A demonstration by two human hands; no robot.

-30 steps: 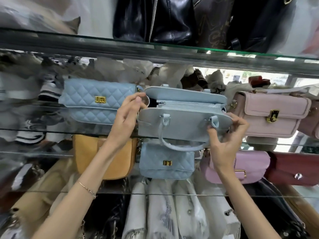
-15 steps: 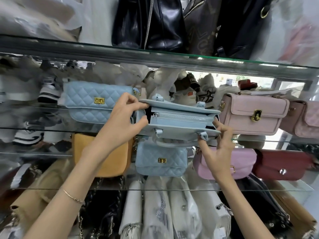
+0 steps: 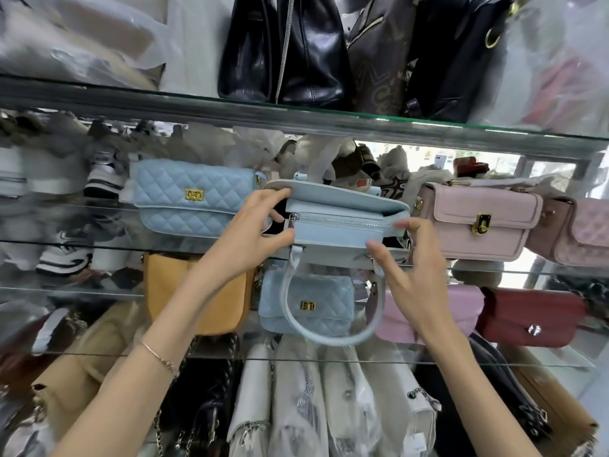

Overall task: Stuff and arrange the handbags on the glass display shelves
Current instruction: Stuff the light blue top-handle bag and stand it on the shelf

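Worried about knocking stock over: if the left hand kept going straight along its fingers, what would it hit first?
Probably the light blue handbag itself, which the left hand already grips at its end; depth beyond is unclear.

Handbag (image 3: 339, 225) on shelf (image 3: 99, 249) between quilted bag (image 3: 191, 199) and flap bag (image 3: 478, 222).

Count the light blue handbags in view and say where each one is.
3. A quilted blue bag sits on the middle shelf at left; the smooth blue bag is held in both hands at centre; a small quilted blue bag sits one shelf below. Others may be hidden behind.
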